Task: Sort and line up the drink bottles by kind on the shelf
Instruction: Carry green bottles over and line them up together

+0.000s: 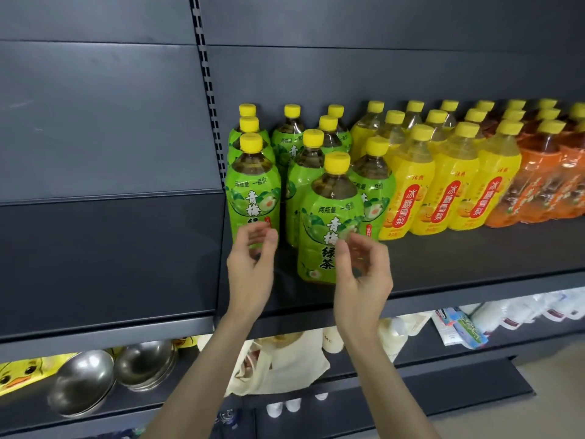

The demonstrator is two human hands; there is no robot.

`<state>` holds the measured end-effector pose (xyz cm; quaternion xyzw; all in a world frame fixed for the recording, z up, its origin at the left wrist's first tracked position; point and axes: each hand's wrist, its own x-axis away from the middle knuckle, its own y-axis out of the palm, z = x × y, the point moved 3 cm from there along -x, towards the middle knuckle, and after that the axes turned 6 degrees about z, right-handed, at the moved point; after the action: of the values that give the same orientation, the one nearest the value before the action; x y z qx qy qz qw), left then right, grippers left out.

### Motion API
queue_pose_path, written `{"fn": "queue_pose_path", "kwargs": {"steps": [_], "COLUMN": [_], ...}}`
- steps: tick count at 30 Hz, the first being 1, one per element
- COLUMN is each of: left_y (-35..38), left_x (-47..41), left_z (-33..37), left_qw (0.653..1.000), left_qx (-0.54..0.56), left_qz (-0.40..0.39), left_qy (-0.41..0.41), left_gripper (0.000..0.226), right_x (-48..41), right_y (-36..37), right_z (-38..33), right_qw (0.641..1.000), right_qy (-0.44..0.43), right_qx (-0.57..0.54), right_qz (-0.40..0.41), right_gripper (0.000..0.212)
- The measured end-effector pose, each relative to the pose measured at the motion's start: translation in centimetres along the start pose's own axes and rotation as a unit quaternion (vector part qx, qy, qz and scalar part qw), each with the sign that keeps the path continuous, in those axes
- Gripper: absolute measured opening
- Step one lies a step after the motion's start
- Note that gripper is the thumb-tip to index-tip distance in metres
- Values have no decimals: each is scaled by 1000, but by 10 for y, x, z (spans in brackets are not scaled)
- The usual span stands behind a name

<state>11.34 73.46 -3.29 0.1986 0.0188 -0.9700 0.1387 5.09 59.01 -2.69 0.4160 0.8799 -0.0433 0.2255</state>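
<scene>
You face dark grey metal back panels (pixel 95 122), slotted upright (pixel 207 74) splitting them. Shelf (pixel 474 258) same grey, matte. Lower shelf (pixel 506 350) below you: steel bowls (pixel 82 381), yellow duck pack (pixel 22 372), cloth bag (pixel 285 362), white packets (pixel 522 312). Beige floor (pixel 563 391) at your lower right. Light even, soft

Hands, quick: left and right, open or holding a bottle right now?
Left hand: open, fingers loosely curled, holding nothing.
Right hand: open, blurred fingers beside the front green-labelled plastic tea bottle, not gripping it.
</scene>
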Motion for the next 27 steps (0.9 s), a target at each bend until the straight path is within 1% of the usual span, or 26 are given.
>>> {"fn": "queue_pose_path", "kwargs": {"steps": [2,5,7,9,10,14,16,17,18,20,21,22,23,25,27], "left_y": [21,49,58,63,64,60,57,57,57,58,59,59,59,61,62], "left_x": [7,16,22,25,28,38,42,44,45,46,45,45,44,43,42], "left_z": [4,3,3,3,1,-1,-3,-2,-1,-2,-1,-1,-1,-3,-6], "left_qw": [999,995,995,997,998,997,992,991,992,995,996,995,995,995,992], "left_qx": [-3,30,47,36,25,-59,-106,-110,-95,-49,-35,-32,-27,-16,-4], "left_qz": [-38,-80,-69,-49,-35,32,49,51,48,37,36,41,49,65,88], "left_qy": [-5,-49,-58,-49,-50,-43,-52,-56,-63,-76,-79,-79,-78,-80,-86], "left_gripper": [24,45,48,48,51,78,85,86,86,85,84,83,86,90,86], "right_x": [-16,-38,-47,-53,-55,-59,-62,-65,-69,-81,-88,-94,-99,-108,-113], "right_y": [-9,-15,-16,-16,-17,-18,-18,-20,-23,-30,-33,-35,-35,-31,-25], "right_z": [7,17,21,23,26,29,28,28,29,35,39,43,47,52,53], "right_qw": [999,988,976,969,966,947,934,936,944,971,980,985,985,981,975], "right_qy": [21,76,108,100,92,69,62,53,39,11,4,6,15,37,42], "right_qx": [13,14,-20,-27,-25,-35,-28,-24,-18,10,27,42,58,81,99], "right_qz": [-26,-132,-190,-223,-239,-313,-349,-348,-326,-238,-196,-170,-161,-175,-196], "right_gripper": [26,42,44,45,45,44,43,42,39,36,41,51,64,84,96]}}
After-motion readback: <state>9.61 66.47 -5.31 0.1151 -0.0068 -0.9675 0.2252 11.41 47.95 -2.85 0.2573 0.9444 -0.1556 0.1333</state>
